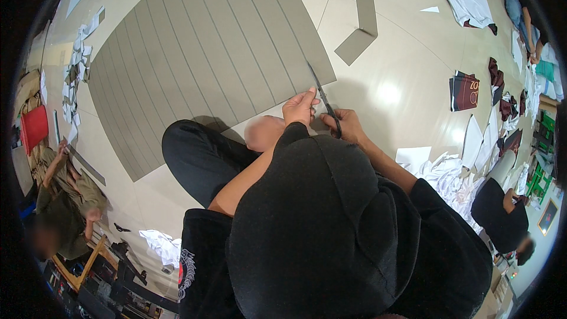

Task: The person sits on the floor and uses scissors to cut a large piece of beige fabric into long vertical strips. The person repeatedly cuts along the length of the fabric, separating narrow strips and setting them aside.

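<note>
A pale, glossy tiled floor (pixel 407 85) fills the room, curving away toward a dark fisheye rim, with other people seated at both sides. The right hand (pixel 349 125) has its grip closed around the handles of long dark scissors (pixel 329 108), whose blades point away from the body over the right corner of a large grey-brown paper sheet (pixel 195 53). The left hand (pixel 300 108) is just beside them at the sheet's near edge, fingertips drawn together; whether paper is caught between them I cannot tell.

The sheet lies on the floor in front of the person, marked with long dark lines. The step in hand looks like cutting along the rightmost line. Carrying on would call for the left hand to steady the edge while the blades keep to that line.

Farther out, a bent strip (pixel 365 9) of similar paper lies to the right, and a heap of white cloth (pixel 442 172) nearer the body.

The black head covering (pixel 319 224) hides much of the lap and forearms. A blurred shape (pixel 264 134) beside the left hand may be a foot. The sheet's far end is cut off by the frame, and how wide the blades stand is hard to make out.
</note>
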{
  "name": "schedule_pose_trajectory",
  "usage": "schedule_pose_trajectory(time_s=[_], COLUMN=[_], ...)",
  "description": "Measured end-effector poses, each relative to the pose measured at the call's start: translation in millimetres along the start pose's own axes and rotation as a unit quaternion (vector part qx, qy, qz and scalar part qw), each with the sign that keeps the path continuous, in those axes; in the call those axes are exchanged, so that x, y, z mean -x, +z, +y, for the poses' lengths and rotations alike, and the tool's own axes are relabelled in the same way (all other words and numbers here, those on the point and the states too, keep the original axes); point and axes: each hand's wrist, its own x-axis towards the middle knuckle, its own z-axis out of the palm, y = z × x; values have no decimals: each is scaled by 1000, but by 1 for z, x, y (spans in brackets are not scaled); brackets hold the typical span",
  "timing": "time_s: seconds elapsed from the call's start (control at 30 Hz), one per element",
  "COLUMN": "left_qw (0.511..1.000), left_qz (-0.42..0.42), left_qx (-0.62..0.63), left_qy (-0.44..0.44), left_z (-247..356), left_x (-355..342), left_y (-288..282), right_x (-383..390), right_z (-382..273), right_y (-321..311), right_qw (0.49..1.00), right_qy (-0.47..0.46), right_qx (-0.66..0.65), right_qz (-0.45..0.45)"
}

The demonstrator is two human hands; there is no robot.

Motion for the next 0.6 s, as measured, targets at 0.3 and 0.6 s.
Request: schedule_pose_trajectory(time_s=[0.3,0.6], left_qw=[1000,1000], left_qz=[10,-14], left_qx=[2,14], left_qy=[-2,-16], left_z=[3,5], left_x=[4,7], left_y=[1,-3], right_x=[1,-19], right_z=[-2,-7], right_y=[-2,0], right_qw=[1000,998], right_qy=[4,-21], right_qx=[-9,-58], right_qz=[-13,-32])
